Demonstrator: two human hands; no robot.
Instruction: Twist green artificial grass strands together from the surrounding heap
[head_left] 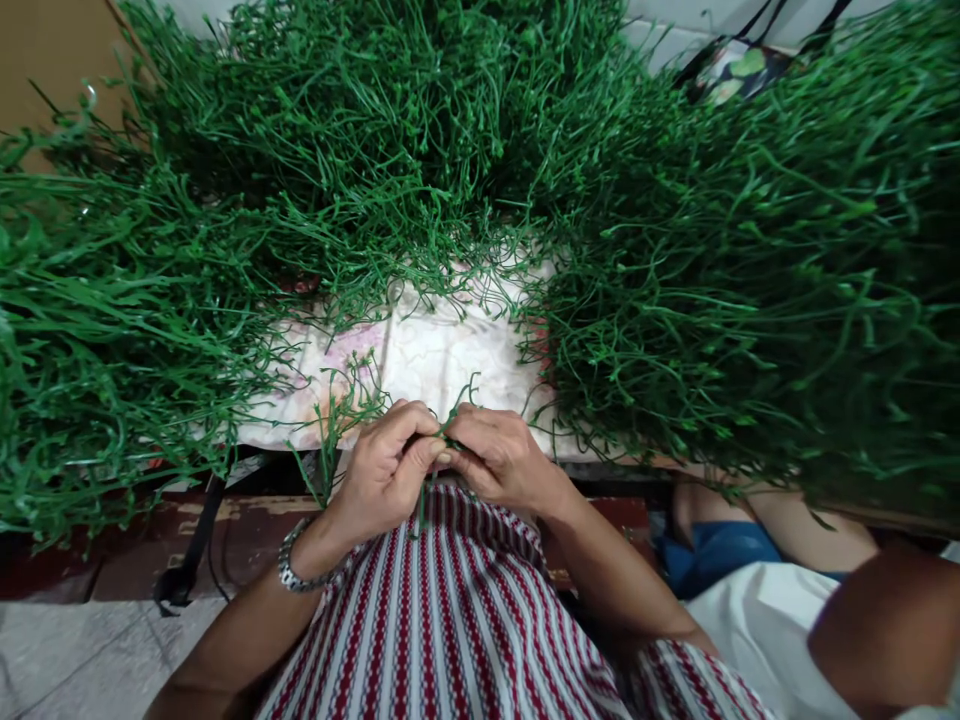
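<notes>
Both hands meet at the table's front edge, in front of my striped top. My left hand [386, 465], with a metal watch band [289, 560] at its wrist, pinches a thin green budded stem [466, 392], which looks like a flowering chive. On the same stem, the thumb and fingers of my right hand [502, 455] are closed. Its tip pokes up between the hands, and thin green ends hang below them. Just left of my left hand stands a small bunch of stems [330, 445]; whether the hand's lower fingers hold it is hidden.
A large heap of green stems [420, 130] covers the back, with more piled left [112, 340] and right [675, 330]. Between them shows a pale flowered tablecloth [450, 350]. At the right sits another person, with bare legs and blue shorts [720, 550]. A patterned bag [739, 70] lies behind.
</notes>
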